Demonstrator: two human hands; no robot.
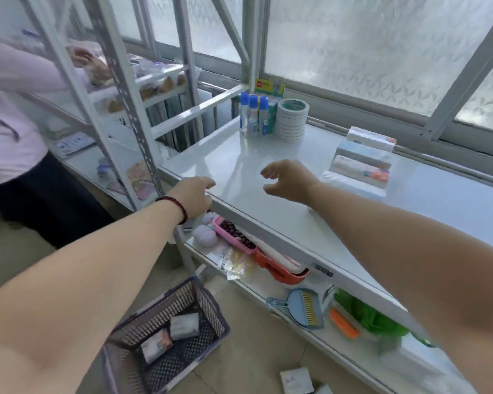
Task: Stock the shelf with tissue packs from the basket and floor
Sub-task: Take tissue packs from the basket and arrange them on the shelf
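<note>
Several tissue packs (362, 160) stand in a row on the white top shelf (239, 166), right of centre. My right hand (288, 180) hovers over the shelf just left of them, fingers apart and empty. My left hand (195, 196) rests at the shelf's front left edge, fingers curled over the rim, holding nothing. On the floor below stands a dark purple basket (211, 308) with two tissue packs (170, 334) inside. More tissue packs (296, 381) lie on the floor at the bottom edge.
Blue-capped bottles (252, 115) and a stack of tape rolls (293, 119) stand at the shelf's back. The lower shelf holds a pink tray (234, 236), an orange bin (282, 270), a dustpan brush (305, 308) and green bags (367, 317). Another person (12, 123) works at the left rack.
</note>
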